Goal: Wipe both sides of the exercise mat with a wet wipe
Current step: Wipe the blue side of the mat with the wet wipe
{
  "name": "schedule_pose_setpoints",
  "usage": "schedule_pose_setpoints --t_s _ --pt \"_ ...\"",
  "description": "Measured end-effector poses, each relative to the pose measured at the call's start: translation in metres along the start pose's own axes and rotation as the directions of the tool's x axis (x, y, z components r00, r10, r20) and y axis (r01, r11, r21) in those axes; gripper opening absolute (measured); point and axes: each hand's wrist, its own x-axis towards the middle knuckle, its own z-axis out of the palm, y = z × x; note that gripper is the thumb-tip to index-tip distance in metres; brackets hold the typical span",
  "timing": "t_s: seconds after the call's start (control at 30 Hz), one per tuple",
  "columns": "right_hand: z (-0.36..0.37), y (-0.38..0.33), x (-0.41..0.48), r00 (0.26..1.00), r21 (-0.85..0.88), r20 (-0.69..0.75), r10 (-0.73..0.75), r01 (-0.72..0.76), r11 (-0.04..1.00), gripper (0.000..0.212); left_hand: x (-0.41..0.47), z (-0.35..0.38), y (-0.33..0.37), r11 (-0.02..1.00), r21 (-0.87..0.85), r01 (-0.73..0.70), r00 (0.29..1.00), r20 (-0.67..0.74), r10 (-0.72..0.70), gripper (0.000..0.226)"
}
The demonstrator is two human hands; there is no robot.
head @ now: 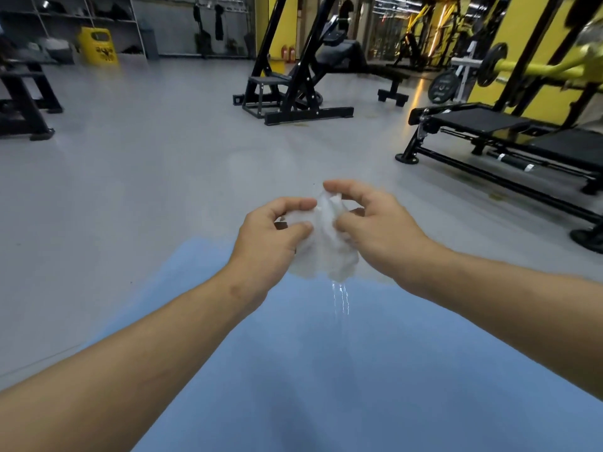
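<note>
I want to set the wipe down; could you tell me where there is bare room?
Bare grey floor lies left of the blue exercise mat, up to the black rack, and beyond its far edge, before the black machine frame. The mat near you is bare too. Weight benches crowd the right.

wipe [323, 249] between left hand [270, 243] and right hand [378, 230], over mat [293, 370] | bench [489, 122] right | sign [98, 45], seemingly, far left

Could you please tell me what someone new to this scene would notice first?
The eye lands first on the crumpled white wet wipe at centre, pinched between the left hand and the right hand, with thin streams of water dripping from it. Beneath lies the flat blue exercise mat, filling the lower frame. A black weight bench stands at right.
</note>
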Motion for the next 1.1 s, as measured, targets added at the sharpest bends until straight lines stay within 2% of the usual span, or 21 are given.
schedule_pose_setpoints --t_s 0.13,0.23,0.37,0.47,0.57,0.6,0.63,0.7,0.77,0.83,0.9,1.0,1.1 --pt "-0.005 -0.011 -0.003 0.998 -0.001 -0.060 -0.025 0.025 1.000 0.041 0.004 0.026 0.013 0.997 -0.058 -0.050 0.998 0.026 0.051 0.030" --pt "-0.009 -0.010 -0.001 0.982 0.014 -0.188 -0.009 0.012 1.000 0.048 0.010 0.040 0.024 0.993 -0.094 -0.072 0.997 0.001 0.073 0.035" --pt "-0.007 -0.010 -0.005 0.965 0.122 -0.261 0.032 0.001 0.993 0.057 0.016 0.043 0.028 0.986 -0.157 -0.049 0.998 -0.037 0.044 0.046" --pt "0.004 -0.013 -0.011 0.960 0.212 -0.267 0.087 -0.030 0.977 0.039 0.012 0.037 0.022 0.977 -0.215 -0.013 0.999 -0.051 0.002 0.045" --pt "0.018 -0.014 -0.015 0.946 0.301 -0.293 0.135 -0.043 0.953 0.016 0.007 0.033 0.023 0.939 -0.341 0.039 0.998 -0.034 -0.054 0.027" --pt "0.021 -0.014 -0.015 0.939 0.338 -0.308 0.154 -0.043 0.940 0.013 0.006 0.032 0.027 0.911 -0.407 0.062 0.997 -0.009 -0.072 0.020" --pt "0.024 -0.015 -0.015 0.932 0.381 -0.320 0.173 -0.040 0.924 0.014 0.005 0.031 0.029 0.877 -0.471 0.089 0.995 0.013 -0.094 0.022" --pt "0.028 -0.013 -0.015 0.923 0.453 -0.324 0.208 -0.042 0.891 0.024 0.005 0.028 0.025 0.823 -0.550 0.140 0.990 0.058 -0.129 0.039" --pt "0.035 -0.003 -0.012 0.915 0.453 -0.319 0.246 -0.081 0.888 0.031 0.003 0.024 0.015 0.832 -0.526 0.175 0.984 0.116 -0.134 0.050" --pt "0.047 0.017 -0.009 0.904 0.425 -0.308 0.295 -0.147 0.893 0.024 -0.002 0.020 -0.005 0.857 -0.469 0.212 0.976 0.142 -0.163 0.051" --pt "0.062 0.043 -0.010 0.901 0.382 -0.274 0.335 -0.218 0.898 0.014 -0.008 0.012 -0.032 0.883 -0.407 0.233 0.972 0.123 -0.200 0.044" --pt "0.089 0.089 -0.016 0.894 0.279 -0.214 0.393 -0.330 0.902 0.004 -0.014 -0.011 -0.081 0.944 -0.220 0.246 0.969 0.054 -0.240 0.027" --pt "0.107 0.145 -0.021 0.856 0.204 -0.229 0.463 -0.423 0.883 0.010 -0.017 -0.041 -0.136 0.955 -0.034 0.295 0.955 -0.011 -0.296 0.012"
